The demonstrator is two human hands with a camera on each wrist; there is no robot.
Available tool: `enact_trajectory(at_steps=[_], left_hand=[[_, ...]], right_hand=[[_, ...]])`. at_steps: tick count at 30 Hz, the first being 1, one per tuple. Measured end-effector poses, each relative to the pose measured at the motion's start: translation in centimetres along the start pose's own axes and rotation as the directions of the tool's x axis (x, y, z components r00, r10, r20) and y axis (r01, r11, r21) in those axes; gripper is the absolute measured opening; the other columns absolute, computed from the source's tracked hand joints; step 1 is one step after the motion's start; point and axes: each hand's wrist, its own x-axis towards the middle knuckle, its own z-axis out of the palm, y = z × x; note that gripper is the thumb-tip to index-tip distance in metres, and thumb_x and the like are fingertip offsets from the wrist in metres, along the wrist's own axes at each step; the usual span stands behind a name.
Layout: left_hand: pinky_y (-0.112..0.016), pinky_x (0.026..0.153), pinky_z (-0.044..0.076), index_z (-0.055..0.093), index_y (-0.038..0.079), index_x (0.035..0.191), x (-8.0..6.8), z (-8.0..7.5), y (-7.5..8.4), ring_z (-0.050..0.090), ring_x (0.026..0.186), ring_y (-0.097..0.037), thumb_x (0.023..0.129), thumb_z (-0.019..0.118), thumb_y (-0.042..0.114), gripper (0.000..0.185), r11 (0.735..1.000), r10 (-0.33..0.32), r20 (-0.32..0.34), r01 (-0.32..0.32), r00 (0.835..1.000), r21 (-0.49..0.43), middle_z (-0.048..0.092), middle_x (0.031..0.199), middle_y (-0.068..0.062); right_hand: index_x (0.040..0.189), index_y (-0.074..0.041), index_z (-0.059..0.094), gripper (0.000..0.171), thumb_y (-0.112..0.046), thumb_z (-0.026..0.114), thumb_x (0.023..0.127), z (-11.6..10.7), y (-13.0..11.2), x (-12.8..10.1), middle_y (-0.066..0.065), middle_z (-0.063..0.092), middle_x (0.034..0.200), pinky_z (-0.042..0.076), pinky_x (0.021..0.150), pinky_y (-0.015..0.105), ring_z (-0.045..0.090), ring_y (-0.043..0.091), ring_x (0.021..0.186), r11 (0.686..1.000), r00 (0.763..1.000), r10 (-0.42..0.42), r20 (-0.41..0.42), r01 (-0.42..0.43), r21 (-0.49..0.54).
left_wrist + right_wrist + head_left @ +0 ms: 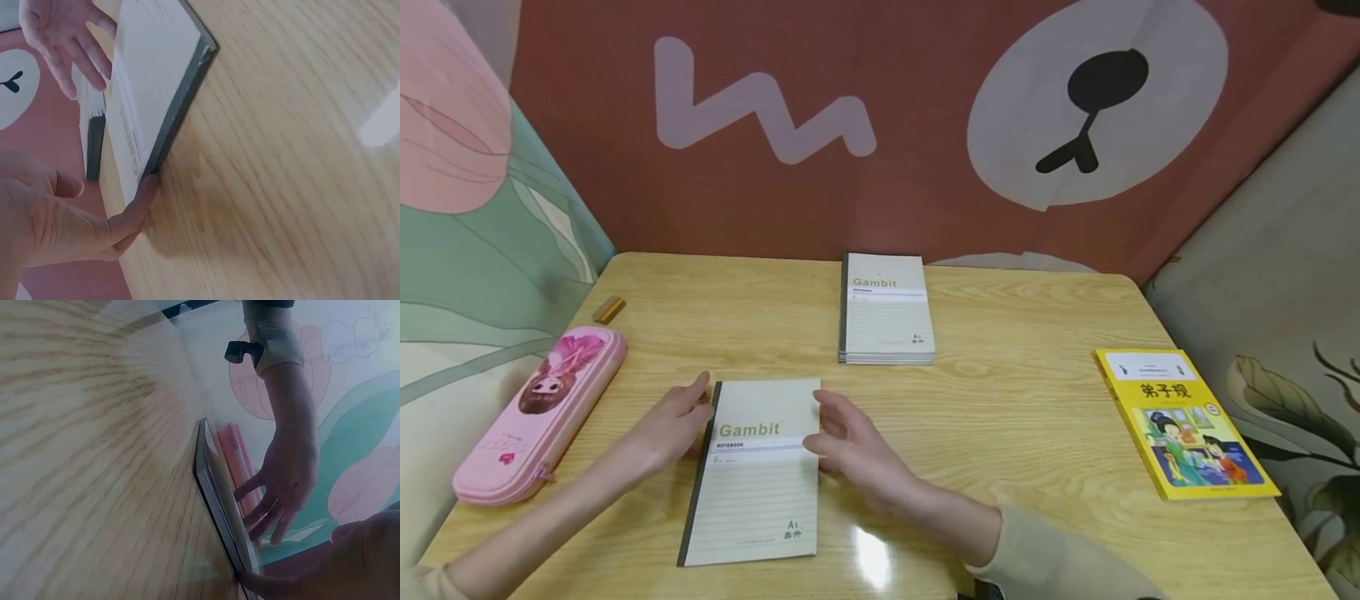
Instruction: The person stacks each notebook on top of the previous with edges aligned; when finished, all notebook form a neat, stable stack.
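Both hands flank a Gambit notebook [752, 471] lying flat on the table [1015, 417].

Left hand [666, 429] lies beside the notebook's dark spine, fingers straight and relaxed, one fingertip [147, 187] touching the spine edge near its far corner; it grips nothing. Right hand [853, 446] sits at the opposite edge, fingers spread and loosely extended, their tips at the cover's rim, though whether they press it I cannot tell. Beyond the hands, farther up the table, rests a stack of notebooks [886, 310]. Well apart to the left of the left hand lies a pink pencil case [542, 412], with a small brown block [608, 309] beyond it. Well apart to the right of the right hand lies a yellow book [1183, 423].
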Motion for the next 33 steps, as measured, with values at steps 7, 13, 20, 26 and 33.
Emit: enact_trajectory(at_steps=[7, 13, 20, 26, 33], left_hand=[[-0.057, 0.100, 0.052, 0.012, -0.016, 0.157, 0.2, -0.1, -0.4, 0.055, 0.121, -0.046, 0.106, 0.040, 0.023, 0.070, 0.998, -0.048, -0.017, 0.047, 0.999, -0.042, 0.039, 0.148, -0.041], [-0.056, 0.100, 0.053, 0.031, -0.016, 0.152, 0.3, -0.2, -0.7, 0.058, 0.122, -0.045, 0.105, 0.045, 0.027, 0.066, 0.995, -0.090, 0.014, 0.090, 0.996, -0.039, 0.046, 0.147, -0.040], [-0.067, 0.115, 0.036, 0.011, -0.014, 0.158, -0.1, -0.8, -0.1, 0.030, 0.148, -0.056, 0.110, 0.039, 0.033, 0.073, 0.998, 0.024, 0.025, -0.022, 0.999, -0.064, 0.024, 0.160, -0.041], [-0.071, 0.122, 0.017, -0.003, -0.007, 0.161, 0.9, -1.8, 2.3, 0.008, 0.154, -0.055, 0.111, 0.040, 0.036, 0.079, 0.979, 0.097, -0.013, -0.098, 0.995, -0.179, 0.004, 0.167, -0.036], [-0.061, 0.120, 0.032, 0.001, 0.011, 0.166, 3.0, -2.5, 6.5, 0.034, 0.149, -0.043, 0.109, 0.044, 0.035, 0.076, 0.946, 0.099, -0.091, -0.122, 0.991, -0.302, 0.033, 0.162, -0.029]], right_hand=[[0.158, 0.006, 0.026, 0.071, -0.006, 0.059, 0.096, 0.1, 0.4, 0.5, 0.027, 0.040, 0.159, 0.051, 0.110, 0.054, 0.045, 0.042, 0.143, 0.995, 1.000, 0.007, 0.002, -0.008, 0.095], [0.152, 0.007, 0.040, 0.062, -0.001, 0.059, 0.093, -0.1, 0.7, 1.3, 0.023, 0.060, 0.145, 0.056, 0.105, 0.039, 0.064, 0.031, 0.127, 0.992, 0.999, 0.022, 0.029, -0.026, 0.122], [0.150, -0.007, 0.051, 0.066, 0.004, 0.064, 0.087, -1.0, 0.3, 1.9, 0.014, 0.064, 0.140, 0.058, 0.096, 0.033, 0.069, 0.021, 0.111, 0.999, 0.996, -0.018, 0.088, 0.015, 0.034], [0.160, -0.007, 0.034, 0.081, 0.004, 0.065, 0.087, -3.0, -2.0, 2.6, 0.019, 0.057, 0.138, 0.059, 0.097, 0.033, 0.069, 0.014, 0.098, 0.999, 0.998, -0.053, 0.028, 0.053, 0.002], [0.158, -0.014, 0.041, 0.077, 0.010, 0.063, 0.088, -6.1, -4.7, 4.0, 0.013, 0.056, 0.139, 0.055, 0.086, 0.025, 0.064, 0.012, 0.103, 0.995, 0.990, -0.051, -0.129, 0.062, 0.077]])
